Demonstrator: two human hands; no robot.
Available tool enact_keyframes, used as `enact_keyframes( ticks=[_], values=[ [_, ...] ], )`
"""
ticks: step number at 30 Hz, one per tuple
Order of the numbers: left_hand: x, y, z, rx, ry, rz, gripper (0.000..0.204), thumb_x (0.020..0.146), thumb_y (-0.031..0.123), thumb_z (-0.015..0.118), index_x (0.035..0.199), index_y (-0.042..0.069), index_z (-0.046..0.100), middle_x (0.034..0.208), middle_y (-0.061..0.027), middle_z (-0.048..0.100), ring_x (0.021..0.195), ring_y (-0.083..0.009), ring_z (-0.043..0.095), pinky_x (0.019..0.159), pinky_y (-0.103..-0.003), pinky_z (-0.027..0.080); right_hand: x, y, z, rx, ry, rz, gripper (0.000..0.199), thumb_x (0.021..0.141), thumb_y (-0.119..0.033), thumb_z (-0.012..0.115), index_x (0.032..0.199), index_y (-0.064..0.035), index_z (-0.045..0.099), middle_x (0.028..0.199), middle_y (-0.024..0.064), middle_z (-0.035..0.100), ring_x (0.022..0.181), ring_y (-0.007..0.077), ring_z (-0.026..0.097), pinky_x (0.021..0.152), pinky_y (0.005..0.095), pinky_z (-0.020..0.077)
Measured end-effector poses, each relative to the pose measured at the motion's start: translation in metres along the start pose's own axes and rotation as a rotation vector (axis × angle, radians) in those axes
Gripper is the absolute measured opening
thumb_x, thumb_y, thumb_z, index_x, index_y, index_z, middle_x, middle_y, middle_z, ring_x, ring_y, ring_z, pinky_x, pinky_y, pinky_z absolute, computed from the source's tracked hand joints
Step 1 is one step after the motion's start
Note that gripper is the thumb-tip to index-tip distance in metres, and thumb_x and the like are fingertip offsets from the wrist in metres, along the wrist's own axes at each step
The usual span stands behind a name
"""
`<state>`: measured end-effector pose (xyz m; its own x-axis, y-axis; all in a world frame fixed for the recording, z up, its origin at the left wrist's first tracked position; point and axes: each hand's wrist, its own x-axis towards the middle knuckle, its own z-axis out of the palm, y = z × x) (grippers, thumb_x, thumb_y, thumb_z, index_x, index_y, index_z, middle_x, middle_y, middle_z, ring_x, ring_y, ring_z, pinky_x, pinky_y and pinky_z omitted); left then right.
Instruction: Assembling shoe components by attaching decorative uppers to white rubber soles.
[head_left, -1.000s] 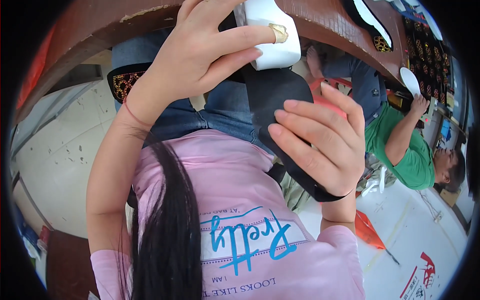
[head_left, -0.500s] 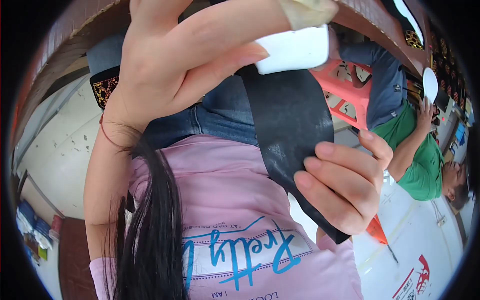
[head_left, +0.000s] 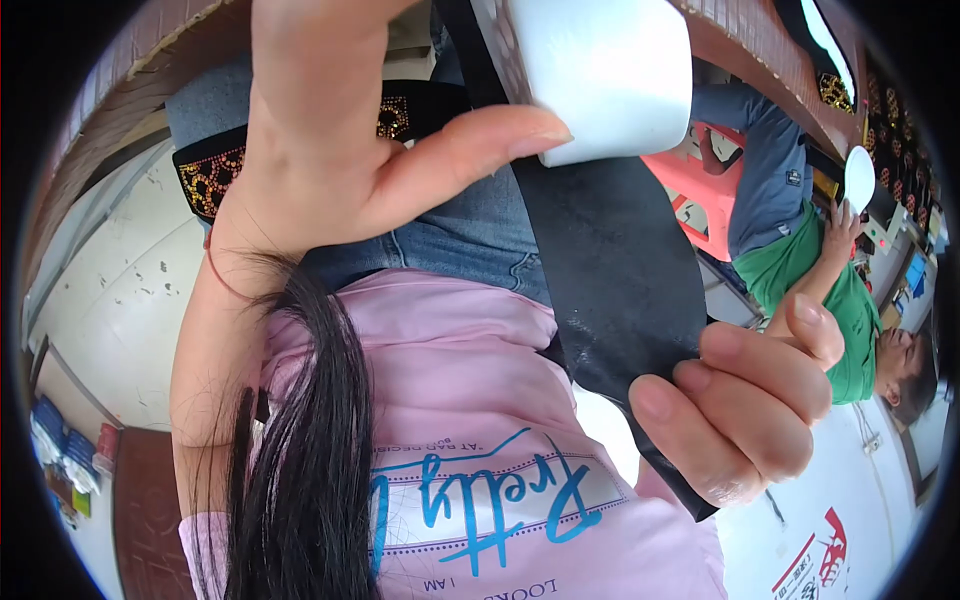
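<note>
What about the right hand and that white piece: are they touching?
Apart: the head view shows the right hand at the black strip, lower right of the white piece, with strip visible between them.

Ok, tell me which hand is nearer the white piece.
Left. The left hand has its thumb on the white piece; the right hand is apart from it, at the lower end of the black strip.

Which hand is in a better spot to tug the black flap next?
The right hand, I think: its fingers curl at the lower part of the black flap. The left hand is farther up, thumb against the white piece.
</note>
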<state>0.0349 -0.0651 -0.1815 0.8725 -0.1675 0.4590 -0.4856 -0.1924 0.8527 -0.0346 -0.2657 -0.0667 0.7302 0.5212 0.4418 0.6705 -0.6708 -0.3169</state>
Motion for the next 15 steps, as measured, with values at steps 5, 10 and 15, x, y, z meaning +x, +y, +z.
enact_keyframes(
  ticks=[5,10,15],
  values=[
    [0.007,-0.001,-0.009,0.065,-0.061,0.070,0.051,0.075,0.031,0.076,0.114,0.002,0.060,0.130,-0.0237,0.053,0.129,-0.0345,0.042,0.111,-0.046,0.025,0.012,0.004,-0.005,-0.108,-0.011,-0.073,0.005,0.078,-0.017,0.065,0.080,-0.0218,0.065,0.073,-0.0043,0.048,0.074,0.0130,0.052,0.093,0.0443,0.0414],
    [0.009,-0.012,-0.017,0.168,-0.137,0.151,0.058,0.075,0.039,0.076,0.119,0.005,0.058,0.129,-0.0187,0.055,0.125,-0.0325,0.046,0.109,-0.043,0.027,0.033,0.010,-0.012,-0.161,-0.083,-0.184,0.007,0.076,-0.018,0.066,0.079,-0.0243,0.064,0.075,-0.0054,0.047,0.073,0.0119,0.048,0.091,0.0442,0.0400],
    [0.008,-0.014,-0.019,0.150,-0.111,0.146,0.057,0.076,0.037,0.075,0.120,0.006,0.057,0.130,-0.0174,0.054,0.124,-0.0313,0.046,0.108,-0.042,0.028,0.042,0.025,-0.036,-0.179,-0.166,-0.255,0.009,0.074,-0.018,0.067,0.078,-0.0249,0.064,0.075,-0.0060,0.047,0.072,0.0113,0.047,0.090,0.0436,0.0394]
  ],
)
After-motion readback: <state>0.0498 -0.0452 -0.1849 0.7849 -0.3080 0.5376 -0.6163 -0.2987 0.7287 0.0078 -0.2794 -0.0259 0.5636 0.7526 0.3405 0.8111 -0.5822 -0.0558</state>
